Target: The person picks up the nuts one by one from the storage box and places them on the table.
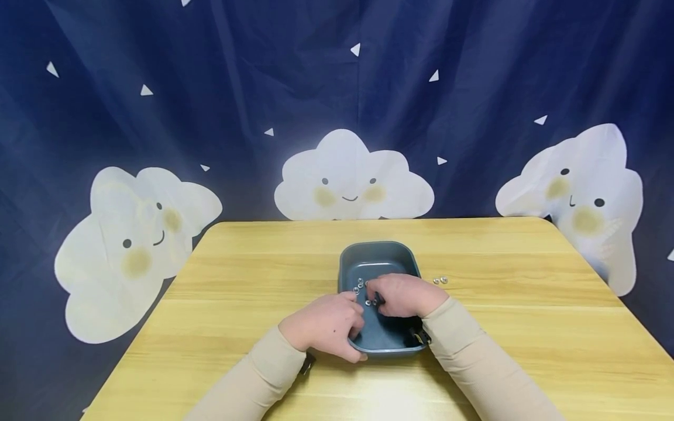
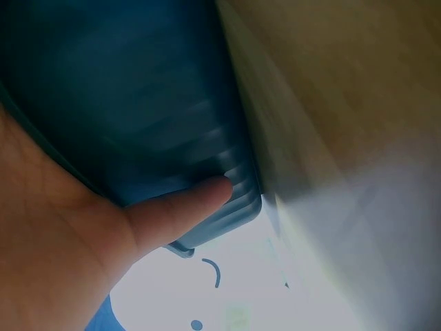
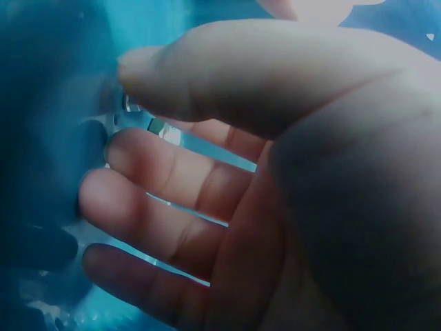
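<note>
A dark blue-green rectangular container (image 1: 387, 345) stands on the table. My left hand (image 1: 330, 327) grips its near-left wall, with the thumb (image 2: 180, 210) against the ribbed outside and the other fingers over the rim. Inside the container, my right hand (image 1: 402, 294) reaches down with curled fingers. Thumb and index finger come together at a small metal nut (image 3: 131, 103); the index fingertip is hidden behind the thumb. Another nut (image 3: 165, 129) shows just beside these fingers. Several more small metal nuts (image 1: 360, 285) lie on the container floor, left of the right hand.
Two loose nuts (image 1: 440, 280) lie on the wooden table (image 1: 526, 280), just right of the container. Behind the table's far edge hangs a dark blue curtain (image 1: 316, 70) with white clouds. A dark wrist strap piece (image 1: 418, 336) shows by the right sleeve.
</note>
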`<state>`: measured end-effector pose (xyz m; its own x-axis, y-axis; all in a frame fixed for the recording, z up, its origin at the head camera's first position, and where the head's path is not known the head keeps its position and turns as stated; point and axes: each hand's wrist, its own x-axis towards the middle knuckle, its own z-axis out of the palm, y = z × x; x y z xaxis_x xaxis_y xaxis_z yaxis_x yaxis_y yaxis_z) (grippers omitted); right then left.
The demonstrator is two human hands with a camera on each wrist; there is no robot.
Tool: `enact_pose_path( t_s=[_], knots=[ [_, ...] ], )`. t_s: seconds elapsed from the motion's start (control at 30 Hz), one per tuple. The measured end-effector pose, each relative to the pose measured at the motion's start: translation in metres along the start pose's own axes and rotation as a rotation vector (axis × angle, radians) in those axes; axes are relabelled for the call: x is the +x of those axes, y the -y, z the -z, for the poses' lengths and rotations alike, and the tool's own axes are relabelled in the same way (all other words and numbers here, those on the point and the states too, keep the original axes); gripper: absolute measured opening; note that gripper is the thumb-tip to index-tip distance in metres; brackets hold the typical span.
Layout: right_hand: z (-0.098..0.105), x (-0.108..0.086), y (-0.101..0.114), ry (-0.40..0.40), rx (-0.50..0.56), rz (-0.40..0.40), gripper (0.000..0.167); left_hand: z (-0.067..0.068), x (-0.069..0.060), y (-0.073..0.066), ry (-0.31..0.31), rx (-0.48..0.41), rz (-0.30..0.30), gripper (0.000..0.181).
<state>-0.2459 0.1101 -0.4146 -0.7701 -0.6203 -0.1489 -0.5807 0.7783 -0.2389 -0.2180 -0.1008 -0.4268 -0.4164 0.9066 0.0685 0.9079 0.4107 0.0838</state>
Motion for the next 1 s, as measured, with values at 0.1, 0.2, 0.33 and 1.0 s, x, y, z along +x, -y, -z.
enact_pose_path(
  t_s=[0.1,0.2,0.33,1.0],
  knots=[
    [-0.0009,-0.0002,-0.0009,-0.002,0.002,0.005,0.016,-0.0004,-0.0002,-0.0004,-0.001,-0.003,0.006,0.046],
    [-0.0015,-0.0007,-0.0019,-0.002,0.006,0.007,0.017,-0.0010,-0.0002,-0.0005,-0.004,0.000,0.006,0.046],
    [-0.0017,-0.0010,-0.0022,0.011,0.023,-0.008,0.019,-0.0014,-0.0003,-0.0004,-0.008,0.003,0.004,0.047],
    [-0.0026,-0.0031,-0.0019,0.019,-0.006,-0.012,0.021,-0.0027,0.0000,0.0009,-0.001,0.010,0.005,0.047]
  ],
)
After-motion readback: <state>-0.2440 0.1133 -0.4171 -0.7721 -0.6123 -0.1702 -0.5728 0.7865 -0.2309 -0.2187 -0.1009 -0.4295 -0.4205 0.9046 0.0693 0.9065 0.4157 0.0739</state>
